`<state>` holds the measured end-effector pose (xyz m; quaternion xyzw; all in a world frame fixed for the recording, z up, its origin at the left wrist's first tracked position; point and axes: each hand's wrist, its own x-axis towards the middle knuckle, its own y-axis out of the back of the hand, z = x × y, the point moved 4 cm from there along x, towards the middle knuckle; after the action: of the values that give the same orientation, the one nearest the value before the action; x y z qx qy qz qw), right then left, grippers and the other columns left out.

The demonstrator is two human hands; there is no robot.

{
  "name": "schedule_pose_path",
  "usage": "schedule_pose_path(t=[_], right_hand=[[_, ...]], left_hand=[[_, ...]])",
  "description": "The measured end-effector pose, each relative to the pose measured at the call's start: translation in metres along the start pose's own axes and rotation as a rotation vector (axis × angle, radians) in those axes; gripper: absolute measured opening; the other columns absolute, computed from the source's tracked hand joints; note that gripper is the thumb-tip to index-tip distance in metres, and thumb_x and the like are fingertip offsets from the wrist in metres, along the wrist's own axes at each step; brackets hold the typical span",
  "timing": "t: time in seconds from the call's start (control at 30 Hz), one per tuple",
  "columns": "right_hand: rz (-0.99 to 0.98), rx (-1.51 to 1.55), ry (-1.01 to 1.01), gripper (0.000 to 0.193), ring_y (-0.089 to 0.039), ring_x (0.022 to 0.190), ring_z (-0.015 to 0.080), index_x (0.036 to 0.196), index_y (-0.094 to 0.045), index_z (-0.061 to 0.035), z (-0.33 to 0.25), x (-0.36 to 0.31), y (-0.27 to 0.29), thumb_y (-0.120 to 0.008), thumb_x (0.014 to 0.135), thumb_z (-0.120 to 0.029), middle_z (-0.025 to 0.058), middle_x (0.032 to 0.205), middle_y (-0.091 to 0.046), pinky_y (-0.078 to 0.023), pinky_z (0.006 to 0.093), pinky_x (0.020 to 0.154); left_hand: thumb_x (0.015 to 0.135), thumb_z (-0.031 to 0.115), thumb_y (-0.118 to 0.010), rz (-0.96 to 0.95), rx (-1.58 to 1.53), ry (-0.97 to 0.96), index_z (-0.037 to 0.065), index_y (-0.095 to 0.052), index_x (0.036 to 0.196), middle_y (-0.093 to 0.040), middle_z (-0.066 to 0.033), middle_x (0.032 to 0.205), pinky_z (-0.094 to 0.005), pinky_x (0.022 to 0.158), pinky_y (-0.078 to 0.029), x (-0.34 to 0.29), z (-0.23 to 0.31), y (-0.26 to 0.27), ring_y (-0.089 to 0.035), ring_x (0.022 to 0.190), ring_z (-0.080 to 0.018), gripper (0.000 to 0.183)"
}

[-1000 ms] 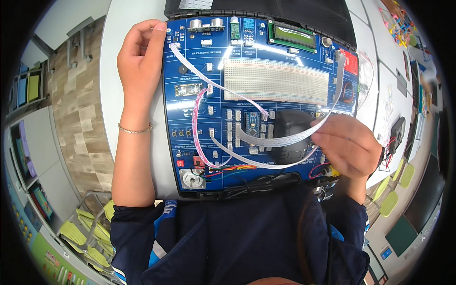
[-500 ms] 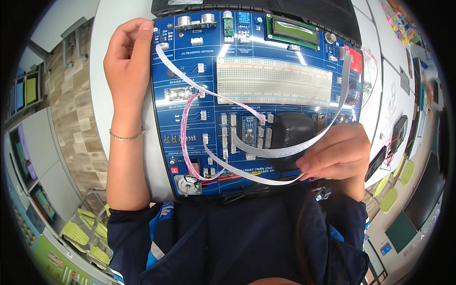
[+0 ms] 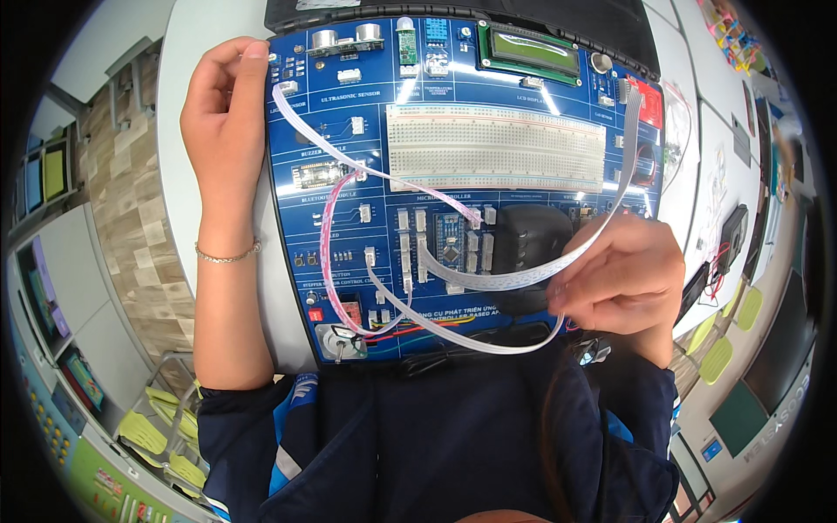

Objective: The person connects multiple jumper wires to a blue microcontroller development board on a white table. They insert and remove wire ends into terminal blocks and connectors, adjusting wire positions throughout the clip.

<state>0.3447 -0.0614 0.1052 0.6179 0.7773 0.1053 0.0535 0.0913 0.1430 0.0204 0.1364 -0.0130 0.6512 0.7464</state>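
Note:
A blue electronics training board (image 3: 340, 231) lies in front of me in a black case. My left hand (image 3: 228, 113) is closed on the board's upper left edge, thumb on top and fingers curled at the side. Over the lower right part, my right hand (image 3: 623, 277) pinches the loose end of a thin white ribbon cable (image 3: 488, 345); my fingers hide its tip. The cable's other end is plugged into a small white socket (image 3: 370, 256) at lower left. A wide grey-white ribbon cable (image 3: 523, 279) arcs behind the right fingers, and a pink-and-white cable (image 3: 328, 240) loops at left.
The board carries a white breadboard (image 3: 497, 148), a green display module (image 3: 530, 52), a microcontroller (image 3: 450, 237) and a stepper motor (image 3: 340, 342). A black box-like part (image 3: 527, 253) sits beside the microcontroller. The white table (image 3: 209, 35) bears wires and a black holder (image 3: 731, 240) at right.
The board has shifted slightly left, along with my left hand. My right hand has turned a little, still pinching the white cable, which now bends up more sharply at its end.

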Motion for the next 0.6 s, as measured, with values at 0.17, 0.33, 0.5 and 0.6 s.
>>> schedule_pose_path(t=[0.17, 0.33, 0.5, 0.6], right_hand=[[0.091, -0.54, 0.137, 0.017, -0.067, 0.074, 0.0209, 0.082, -0.074, -0.0013, -0.024, 0.015, -0.002, -0.077, 0.066, 0.004, 0.0105, 0.088, -0.068, -0.053, 0.028, 0.065], [0.084, -0.732, 0.221, 0.02, -0.068, 0.077, 0.0249, 0.081, -0.069, -0.0018, -0.029, 0.034, -0.012, -0.075, 0.063, 0.006, 0.0094, 0.082, -0.069, -0.054, 0.0312, 0.07], [0.153, -0.712, 0.19, 0.018, -0.057, 0.066, 0.0183, 0.083, -0.07, -0.0026, -0.028, 0.037, -0.024, -0.073, 0.069, 0.007, 0.0053, 0.071, -0.062, -0.044, 0.0274, 0.058], [0.217, -0.688, 0.044, 0.02, -0.058, 0.064, 0.0194, 0.084, -0.071, -0.0037, -0.022, 0.029, -0.031, -0.073, 0.068, 0.007, 0.0071, 0.073, -0.061, -0.045, 0.0283, 0.056]], left_hand=[[0.095, 0.023, -0.064, -0.007, -0.02, -0.022, 0.005, -0.066, 0.104, -0.064, 0.0039, 0.08, -0.015, 0.059, -0.039, 0.001, -0.002, 0.0, -0.052, 0.068, -0.0002, 0.02], [0.095, 0.023, -0.064, -0.012, -0.046, -0.034, 0.005, -0.066, 0.104, -0.064, 0.0036, 0.079, -0.0158, 0.061, -0.042, 0.001, -0.006, -0.001, -0.054, 0.069, -0.0013, 0.02], [0.096, 0.022, -0.063, -0.046, -0.01, -0.063, 0.003, -0.065, 0.106, -0.064, 0.0015, 0.085, -0.017, 0.067, -0.044, 0.003, -0.01, 0.0, -0.056, 0.075, -0.0033, 0.022], [0.096, 0.022, -0.062, -0.056, 0.008, -0.061, 0.002, -0.065, 0.107, -0.063, 0.0013, 0.085, -0.0166, 0.068, -0.044, 0.004, -0.01, 0.0, -0.056, 0.076, -0.003, 0.023]])
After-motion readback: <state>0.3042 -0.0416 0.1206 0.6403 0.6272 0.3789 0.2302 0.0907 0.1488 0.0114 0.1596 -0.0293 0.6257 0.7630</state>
